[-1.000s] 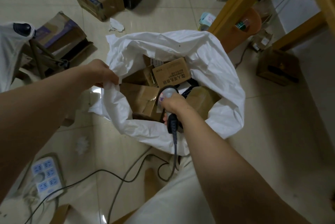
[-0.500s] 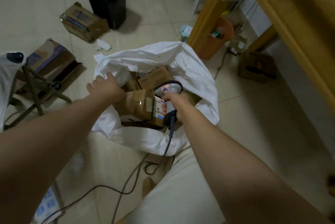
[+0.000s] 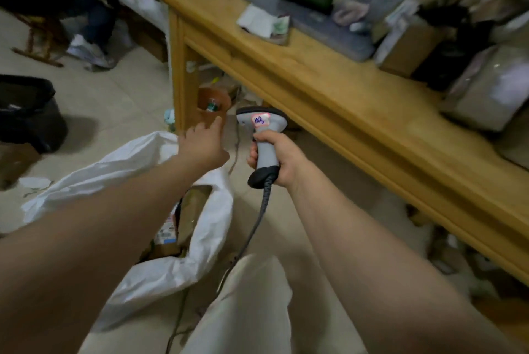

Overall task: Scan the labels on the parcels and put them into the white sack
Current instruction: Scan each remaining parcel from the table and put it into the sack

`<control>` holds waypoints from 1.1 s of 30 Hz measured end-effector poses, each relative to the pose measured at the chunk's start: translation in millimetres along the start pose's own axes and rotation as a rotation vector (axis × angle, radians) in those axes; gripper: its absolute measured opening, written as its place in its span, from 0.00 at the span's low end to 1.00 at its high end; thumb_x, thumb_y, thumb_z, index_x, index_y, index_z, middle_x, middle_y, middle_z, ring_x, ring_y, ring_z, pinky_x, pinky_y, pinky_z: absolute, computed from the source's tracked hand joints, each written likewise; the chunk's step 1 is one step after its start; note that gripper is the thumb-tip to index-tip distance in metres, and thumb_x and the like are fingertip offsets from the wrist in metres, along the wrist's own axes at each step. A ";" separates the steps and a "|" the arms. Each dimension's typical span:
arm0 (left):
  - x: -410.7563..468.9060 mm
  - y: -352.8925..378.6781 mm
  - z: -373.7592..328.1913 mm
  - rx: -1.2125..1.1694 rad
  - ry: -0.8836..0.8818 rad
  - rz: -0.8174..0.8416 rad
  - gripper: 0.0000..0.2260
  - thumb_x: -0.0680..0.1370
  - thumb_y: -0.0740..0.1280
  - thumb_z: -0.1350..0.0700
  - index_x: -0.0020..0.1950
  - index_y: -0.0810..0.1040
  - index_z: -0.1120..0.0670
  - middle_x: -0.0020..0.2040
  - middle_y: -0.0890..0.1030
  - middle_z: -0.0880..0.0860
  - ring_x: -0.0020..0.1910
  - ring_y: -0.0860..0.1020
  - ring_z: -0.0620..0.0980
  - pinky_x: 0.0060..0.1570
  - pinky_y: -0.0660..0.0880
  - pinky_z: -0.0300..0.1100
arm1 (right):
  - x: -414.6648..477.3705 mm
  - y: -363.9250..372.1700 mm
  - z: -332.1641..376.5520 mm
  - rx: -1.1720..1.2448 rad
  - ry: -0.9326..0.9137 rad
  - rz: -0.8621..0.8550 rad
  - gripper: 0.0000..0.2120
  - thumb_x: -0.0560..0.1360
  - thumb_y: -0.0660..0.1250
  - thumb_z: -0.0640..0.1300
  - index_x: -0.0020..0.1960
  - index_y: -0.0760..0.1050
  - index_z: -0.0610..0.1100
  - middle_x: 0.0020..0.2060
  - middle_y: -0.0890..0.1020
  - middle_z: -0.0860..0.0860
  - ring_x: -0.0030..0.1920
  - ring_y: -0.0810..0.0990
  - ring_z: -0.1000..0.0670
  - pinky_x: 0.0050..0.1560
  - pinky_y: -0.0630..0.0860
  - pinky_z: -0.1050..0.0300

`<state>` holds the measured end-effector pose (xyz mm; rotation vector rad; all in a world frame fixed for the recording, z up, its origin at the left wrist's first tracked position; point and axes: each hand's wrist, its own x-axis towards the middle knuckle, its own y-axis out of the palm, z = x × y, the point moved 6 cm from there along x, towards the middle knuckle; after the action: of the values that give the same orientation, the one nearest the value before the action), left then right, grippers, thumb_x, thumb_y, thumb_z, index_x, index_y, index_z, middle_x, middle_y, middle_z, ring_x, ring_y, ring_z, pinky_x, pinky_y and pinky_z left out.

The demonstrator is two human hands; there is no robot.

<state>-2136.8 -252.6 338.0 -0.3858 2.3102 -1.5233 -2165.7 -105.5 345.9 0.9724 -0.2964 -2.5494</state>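
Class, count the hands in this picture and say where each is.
2. The left hand, open and empty, reaches forward above the white sack. The right hand, beside it, grips the grey scanner in front of the wooden table. None seem hidden.

The table [image 3: 343, 101] is honey-coloured wood, smooth, with a soft sheen. At the table's right end, parcels [image 3: 486, 93] lie wrapped in shiny plastic film. In front of the table, the scanner [image 3: 264, 136] is smooth grey plastic with a paper sticker [image 3: 260, 120] and a black, rubbery-looking foot. Left of the table, the floor [image 3: 114, 101] is pale glossy tile. Below the table's near corner, the white sack [image 3: 128, 164] looks like crinkled matt plastic weave and holds matt brown cardboard boxes [image 3: 194, 210].
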 end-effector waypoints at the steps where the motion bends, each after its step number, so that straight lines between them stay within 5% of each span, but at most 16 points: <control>1: -0.8 -8.0 -22.4 -0.021 0.051 -0.028 0.34 0.74 0.67 0.47 0.77 0.55 0.46 0.68 0.71 0.60 0.67 0.69 0.63 0.68 0.62 0.57 | -15.5 -11.2 14.4 0.036 -0.046 0.007 0.05 0.78 0.63 0.38 0.44 0.72 0.37 0.29 0.76 0.45 0.23 0.74 0.52 0.24 0.74 0.62; 7: -30.8 -34.9 -158.4 -0.059 0.306 -0.093 0.31 0.74 0.68 0.52 0.75 0.60 0.52 0.60 0.75 0.60 0.60 0.73 0.61 0.58 0.71 0.52 | -120.6 -82.5 85.2 0.187 -0.324 0.068 0.05 0.77 0.59 0.41 0.49 0.70 0.39 0.29 0.78 0.45 0.21 0.70 0.53 0.21 0.68 0.66; 11: -51.0 -37.7 -243.3 -0.088 0.421 -0.069 0.36 0.77 0.68 0.51 0.79 0.52 0.51 0.67 0.72 0.58 0.62 0.72 0.60 0.57 0.74 0.53 | -180.3 -140.4 127.8 0.233 -0.457 -0.029 0.06 0.78 0.60 0.42 0.46 0.69 0.40 0.31 0.72 0.47 0.20 0.69 0.53 0.21 0.67 0.66; 18: -59.0 -29.6 -378.0 -0.168 0.560 -0.029 0.35 0.77 0.67 0.52 0.79 0.52 0.53 0.72 0.69 0.57 0.66 0.72 0.56 0.55 0.74 0.47 | -245.0 -264.8 178.3 0.405 -0.611 -0.350 0.08 0.78 0.66 0.44 0.51 0.73 0.38 0.27 0.79 0.46 0.23 0.76 0.52 0.25 0.74 0.63; 24: -30.1 -18.3 -472.6 -0.229 0.558 -0.033 0.27 0.74 0.70 0.47 0.68 0.66 0.58 0.57 0.75 0.56 0.49 0.73 0.53 0.37 0.68 0.43 | -255.5 -355.7 214.4 0.187 -0.689 -0.728 0.09 0.75 0.68 0.41 0.52 0.74 0.37 0.29 0.76 0.45 0.21 0.72 0.51 0.24 0.71 0.61; 27: -12.8 -4.8 -518.8 -0.256 0.544 -0.024 0.33 0.73 0.70 0.43 0.71 0.64 0.58 0.64 0.72 0.58 0.59 0.73 0.57 0.50 0.73 0.47 | -250.8 -377.1 234.3 0.078 -0.727 -0.812 0.06 0.75 0.68 0.40 0.44 0.74 0.37 0.28 0.75 0.45 0.22 0.71 0.51 0.23 0.70 0.61; 33: 1.6 29.5 -574.6 -0.332 0.361 -0.078 0.56 0.69 0.73 0.38 0.77 0.39 0.61 0.76 0.51 0.64 0.75 0.54 0.62 0.70 0.60 0.53 | -232.8 -405.9 257.0 0.042 -0.750 -0.843 0.06 0.74 0.67 0.40 0.41 0.74 0.38 0.26 0.74 0.46 0.20 0.70 0.51 0.22 0.69 0.62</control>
<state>-2385.1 233.7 519.4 -0.3040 2.8766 -1.3299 -2296.5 374.8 538.8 0.0598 -0.1449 -3.6261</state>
